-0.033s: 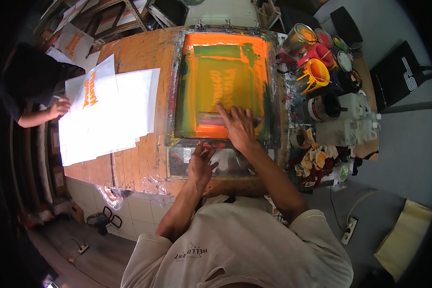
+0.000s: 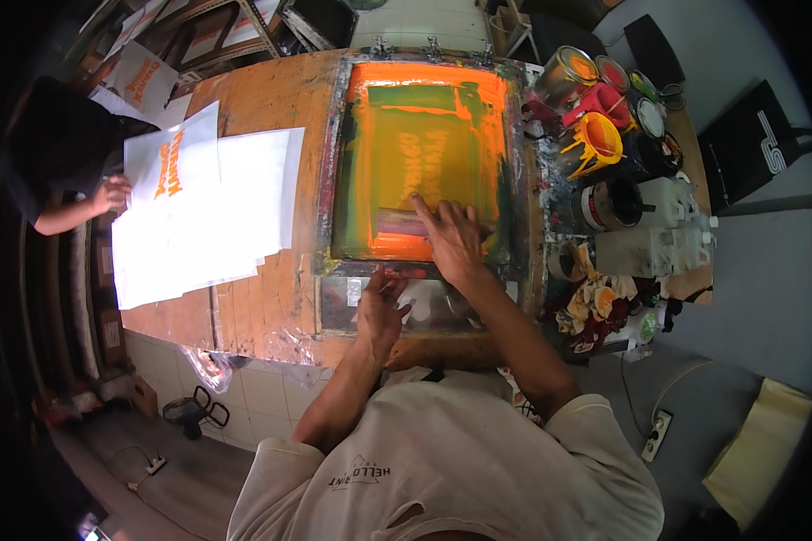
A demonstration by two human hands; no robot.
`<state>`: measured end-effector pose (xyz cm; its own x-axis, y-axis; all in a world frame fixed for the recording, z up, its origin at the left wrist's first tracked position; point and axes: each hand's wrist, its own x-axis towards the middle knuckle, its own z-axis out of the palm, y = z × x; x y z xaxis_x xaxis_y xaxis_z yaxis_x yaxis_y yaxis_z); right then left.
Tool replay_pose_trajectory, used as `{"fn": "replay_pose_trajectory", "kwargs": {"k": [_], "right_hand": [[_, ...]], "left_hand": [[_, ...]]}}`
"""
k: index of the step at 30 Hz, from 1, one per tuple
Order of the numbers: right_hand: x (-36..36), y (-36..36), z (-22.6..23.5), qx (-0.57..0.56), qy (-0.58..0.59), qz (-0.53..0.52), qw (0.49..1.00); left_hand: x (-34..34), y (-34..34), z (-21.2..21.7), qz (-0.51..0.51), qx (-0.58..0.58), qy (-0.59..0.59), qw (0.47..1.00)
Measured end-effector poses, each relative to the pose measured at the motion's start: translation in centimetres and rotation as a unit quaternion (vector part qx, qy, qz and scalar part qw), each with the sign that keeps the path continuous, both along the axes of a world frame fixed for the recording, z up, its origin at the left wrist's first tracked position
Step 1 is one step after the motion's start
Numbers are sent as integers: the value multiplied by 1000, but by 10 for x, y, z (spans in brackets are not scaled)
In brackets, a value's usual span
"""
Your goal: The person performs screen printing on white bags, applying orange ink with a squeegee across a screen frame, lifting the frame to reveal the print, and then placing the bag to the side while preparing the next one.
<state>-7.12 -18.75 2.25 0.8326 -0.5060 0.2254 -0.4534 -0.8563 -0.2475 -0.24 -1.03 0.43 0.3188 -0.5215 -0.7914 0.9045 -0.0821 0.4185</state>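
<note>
My right hand [image 2: 456, 239] is closed over the squeegee [image 2: 401, 222], its fingers lying across the handle and the index finger stretched forward. The squeegee lies crosswise near the front of the printing screen [image 2: 424, 117], whose mesh carries bright orange ink along its far and right sides. A band of orange ink [image 2: 406, 245] lies just on the near side of the squeegee. Pale lettering shows in the middle of the mesh. At the screen frame's near edge [image 2: 415, 270], my left hand [image 2: 382, 311] grips the rim with bent fingers, thumb held apart.
White printed sheets [image 2: 226, 207] lie in a stack on the wooden table [image 2: 271, 90] to the left. A co-worker's hand [image 2: 113, 193] touches the top sheet. Ink cans [image 2: 595, 135], plastic jugs [image 2: 641, 248] and stained rags [image 2: 595, 302] crowd the right side. Hinge clamps [image 2: 433, 45] hold the screen's far edge.
</note>
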Motion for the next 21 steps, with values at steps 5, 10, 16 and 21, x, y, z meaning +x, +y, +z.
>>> {"fn": "replay_pose_trajectory", "kwargs": {"k": [5, 10, 16, 21], "right_hand": [[-12, 16, -7, -11, 1, 18, 1000], [12, -7, -14, -53, -15, 11, 998], [80, -106, -31, -85, -23, -9, 996], [138, -192, -32, -71, -10, -25, 997]], "left_hand": [[-5, -1, 2, 23, 6, 8, 1000], [-4, -4, -1, 50, 4, 28, 998], [-7, -11, 13, 54, 26, 12, 998], [-7, -16, 19, 65, 63, 19, 996]]}}
